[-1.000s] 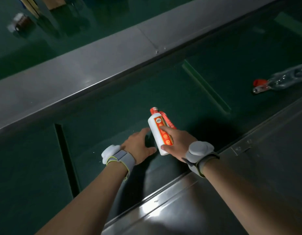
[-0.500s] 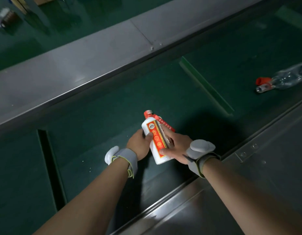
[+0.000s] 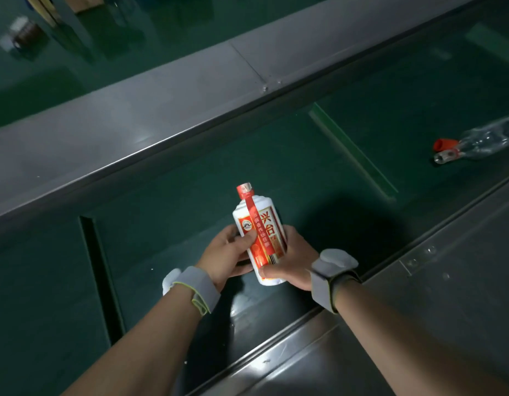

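Observation:
A white bottle (image 3: 257,224) with a red cap, a red ribbon and a red-and-gold label is held up over the green conveyor belt (image 3: 190,190), neck pointing away from me. My left hand (image 3: 227,252) grips its left side, thumb across the label. My right hand (image 3: 293,258) grips the lower right side and the base. Both wrists wear grey bands.
A crushed clear plastic bottle (image 3: 485,141) with a red cap lies on the belt at the far right. Grey metal rails (image 3: 162,101) run along both sides of the belt. Raised green cleats (image 3: 353,150) cross the belt. A dark jar (image 3: 24,34) stands on the floor beyond.
The bottle lay on the belt under my right hand a second ago. My left hand closed on it, and both hands turned it label-up and raised it.

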Demonstrator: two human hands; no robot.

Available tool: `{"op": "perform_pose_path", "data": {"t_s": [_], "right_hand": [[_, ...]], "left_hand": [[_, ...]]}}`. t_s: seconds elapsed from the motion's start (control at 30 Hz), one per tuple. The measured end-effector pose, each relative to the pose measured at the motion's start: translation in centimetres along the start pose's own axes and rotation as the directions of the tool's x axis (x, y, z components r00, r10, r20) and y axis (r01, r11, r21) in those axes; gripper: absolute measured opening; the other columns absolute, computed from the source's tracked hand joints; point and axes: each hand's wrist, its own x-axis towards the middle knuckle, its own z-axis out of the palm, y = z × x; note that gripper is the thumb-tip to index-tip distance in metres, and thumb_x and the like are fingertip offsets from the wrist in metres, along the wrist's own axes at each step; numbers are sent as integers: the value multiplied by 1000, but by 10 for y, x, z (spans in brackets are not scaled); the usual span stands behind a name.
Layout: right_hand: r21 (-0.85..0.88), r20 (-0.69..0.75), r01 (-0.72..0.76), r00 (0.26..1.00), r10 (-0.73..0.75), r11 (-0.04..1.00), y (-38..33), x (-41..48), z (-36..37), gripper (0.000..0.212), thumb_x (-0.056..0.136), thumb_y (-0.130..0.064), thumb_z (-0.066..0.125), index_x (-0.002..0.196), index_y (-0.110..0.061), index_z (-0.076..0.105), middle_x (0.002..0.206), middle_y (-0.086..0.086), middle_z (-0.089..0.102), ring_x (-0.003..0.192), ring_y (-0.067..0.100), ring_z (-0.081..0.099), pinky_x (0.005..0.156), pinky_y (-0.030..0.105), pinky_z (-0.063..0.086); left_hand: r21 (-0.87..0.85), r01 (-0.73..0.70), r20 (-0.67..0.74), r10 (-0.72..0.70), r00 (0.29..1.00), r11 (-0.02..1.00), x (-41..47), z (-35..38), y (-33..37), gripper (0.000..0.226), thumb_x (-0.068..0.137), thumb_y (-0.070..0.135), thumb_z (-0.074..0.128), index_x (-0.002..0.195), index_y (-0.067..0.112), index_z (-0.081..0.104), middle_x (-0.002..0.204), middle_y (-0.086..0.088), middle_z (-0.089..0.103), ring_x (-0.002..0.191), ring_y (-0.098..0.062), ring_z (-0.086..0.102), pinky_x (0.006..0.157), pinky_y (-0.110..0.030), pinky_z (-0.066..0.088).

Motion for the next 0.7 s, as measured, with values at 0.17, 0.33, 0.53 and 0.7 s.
{"op": "perform_pose_path", "data": {"t_s": [0.17, 0.33, 0.53, 0.7], "right_hand": [[146, 50, 241, 967, -251, 959, -41, -38, 8, 74, 52, -28, 84, 118, -32, 50, 105, -3, 68, 95, 13, 68, 87, 43, 56], [270, 199, 327, 901, -385, 906, -81, -78, 8, 65, 73, -20, 82, 129, -31, 51, 118, 0, 69, 108, 18, 66, 93, 40, 52], [29, 92, 429, 898, -429, 903, -134, -136, -10, 25, 89, -22, 60, 107, -38, 67, 98, 3, 74, 72, 24, 66, 72, 38, 54], [-433, -149, 595, 694, -705, 677, -217, -169, -5, 37, 83, -62, 42, 94, -29, 55, 62, -6, 61, 53, 8, 57, 47, 27, 48]], "left_hand": [[-93, -123, 112, 133, 985, 988, -43, -21, 22, 85, 58, 58, 83, 126, 16, 56, 119, -13, 69, 109, -33, 66, 91, -48, 53], [-156, -343, 342, 377, 861, 926, -87, -33, 39, 52, 82, 28, 73, 121, -2, 57, 118, -25, 65, 103, -41, 65, 83, -46, 55], [-152, -456, 291, 481, 827, 877, -147, -53, 49, 60, 75, 7, 77, 127, 1, 47, 113, -18, 70, 104, -36, 67, 83, -39, 56], [-34, -502, 185, 499, 847, 864, -184, -73, 53, 75, 58, 16, 85, 125, 17, 52, 104, -14, 71, 98, -33, 68, 79, -41, 57]]}}
